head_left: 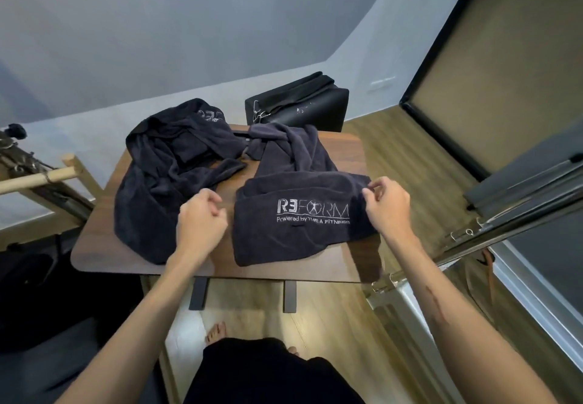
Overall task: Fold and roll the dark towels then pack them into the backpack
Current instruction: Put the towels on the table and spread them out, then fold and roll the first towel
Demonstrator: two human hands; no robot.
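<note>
While right hand (pixel 386 206) pinches right edge of logo towel (pixel 284 214), best pull cloth flat before folding, square edges. Left hand (pixel 202 214) curled, holding nothing seen, just left of towel. Crumpled second towel (pixel 164 176) lies farther left on wooden table (pixel 104 255); black backpack (pixel 303 104) behind, unpacked.

Near towel (pixel 299 214): dark navy, white "REFORM" logo with a smaller white line of lettering beneath.
Far towel (pixel 170 176): same dark navy, part of a white logo showing at its top.
Table (pixel 104 255): dark brown wood grain.
Backpack (pixel 303 104): black.
Floor (pixel 394 157): light wood planks.
Wall (pixel 157 50): pale blue-grey, raised grey and tan letters.
</note>
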